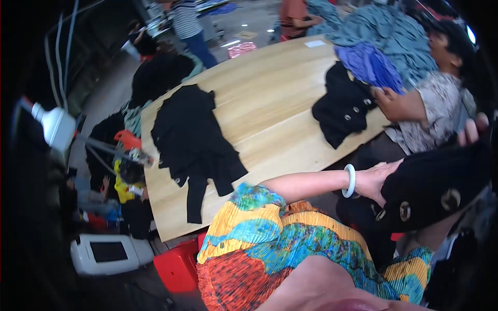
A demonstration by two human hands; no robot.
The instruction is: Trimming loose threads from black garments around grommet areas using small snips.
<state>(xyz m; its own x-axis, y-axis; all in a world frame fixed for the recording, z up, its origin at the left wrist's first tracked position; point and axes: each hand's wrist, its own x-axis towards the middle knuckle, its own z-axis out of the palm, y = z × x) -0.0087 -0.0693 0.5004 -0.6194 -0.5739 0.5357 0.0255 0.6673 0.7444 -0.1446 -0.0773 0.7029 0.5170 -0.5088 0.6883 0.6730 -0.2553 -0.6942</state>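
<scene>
On my right side, a black garment [436,181] with large metal-look buttons hangs between my two hands, off the table. My left hand [377,181], a pale bangle at its wrist, grips the garment's left end, with the fingertips hidden by the cloth. Fingers of my right hand [472,129] curl over its far upper edge; the rest of that hand is behind the cloth. Another black garment [192,135] with long straps or sleeves lies spread on the left part of the wooden table [264,109].
Across the table's right end, a co-worker's hand [386,97] touches a black buttoned garment [345,106]. Purple cloth [371,65] and a teal cloth heap [384,33] lie behind it. A red stool [176,267] and a white-grey machine [111,254] stand at lower left. A lamp [54,124] hangs left.
</scene>
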